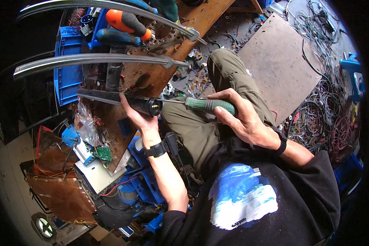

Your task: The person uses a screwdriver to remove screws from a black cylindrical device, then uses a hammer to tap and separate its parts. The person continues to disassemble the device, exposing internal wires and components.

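Observation:
My left hand [136,117] is closed around a black cylindrical part [142,104] with brass-coloured contacts in its round end. A dark flat bar [98,96] runs leftward from it; whether the two are joined is hidden by my fingers. In my right hand [244,117] is a screwdriver [209,105] with a green ribbed handle, gripped between thumb and fingers. Its shaft points left and meets the contact end of the cylinder; the exact spot of the tip cannot be made out. Both hands are above my lap.
Two long curved grey bars [94,60] with narrow metal ends cross the upper left. Beyond them, an orange-and-black handle [128,24] and a blue handle [118,37] lie near a blue crate [68,65]. Tangled cables [311,123] border a brown board [279,61] at right.

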A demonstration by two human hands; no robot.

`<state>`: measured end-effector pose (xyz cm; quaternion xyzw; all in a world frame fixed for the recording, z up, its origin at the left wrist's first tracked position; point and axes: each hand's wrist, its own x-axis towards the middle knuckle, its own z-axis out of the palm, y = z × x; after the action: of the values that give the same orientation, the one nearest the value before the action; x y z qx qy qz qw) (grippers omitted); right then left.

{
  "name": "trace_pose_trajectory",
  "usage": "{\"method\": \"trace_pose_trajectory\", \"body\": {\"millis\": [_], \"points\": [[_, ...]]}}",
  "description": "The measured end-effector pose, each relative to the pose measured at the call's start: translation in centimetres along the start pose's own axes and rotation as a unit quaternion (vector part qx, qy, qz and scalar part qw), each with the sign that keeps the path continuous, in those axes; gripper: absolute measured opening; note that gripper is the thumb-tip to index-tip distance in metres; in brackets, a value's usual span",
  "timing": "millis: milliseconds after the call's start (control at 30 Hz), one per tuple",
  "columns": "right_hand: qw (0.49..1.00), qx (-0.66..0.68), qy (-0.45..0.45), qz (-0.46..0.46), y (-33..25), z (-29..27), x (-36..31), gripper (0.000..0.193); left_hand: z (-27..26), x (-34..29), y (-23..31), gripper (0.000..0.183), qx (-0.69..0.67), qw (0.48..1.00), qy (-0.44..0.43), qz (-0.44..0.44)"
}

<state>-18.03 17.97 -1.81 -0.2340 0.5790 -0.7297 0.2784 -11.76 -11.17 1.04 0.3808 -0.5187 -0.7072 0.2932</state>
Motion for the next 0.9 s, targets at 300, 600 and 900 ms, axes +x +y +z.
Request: {"method": "trace_pose_trajectory", "body": {"millis": [300, 600, 900], "points": [[0.974, 0.184, 0.0, 0.129, 1.0, 0.0, 0.0, 0.028, -1.2, 0.5, -0.7, 0.046, -0.029, 0.998, 0.047, 0.023], [0.877, 0.42, -0.003, 0.235, 3.0, -0.4, 0.7, 0.03, -0.8, 0.3, -0.5, 0.042, -0.042, 0.999, 0.018, 0.004], [0.982, 0.103, 0.0, 0.157, 1.5, 0.1, 0.3, 0.027, -0.3, 0.2, -0.4, 0.051, -0.033, 0.998, 0.056, 0.005]]}}
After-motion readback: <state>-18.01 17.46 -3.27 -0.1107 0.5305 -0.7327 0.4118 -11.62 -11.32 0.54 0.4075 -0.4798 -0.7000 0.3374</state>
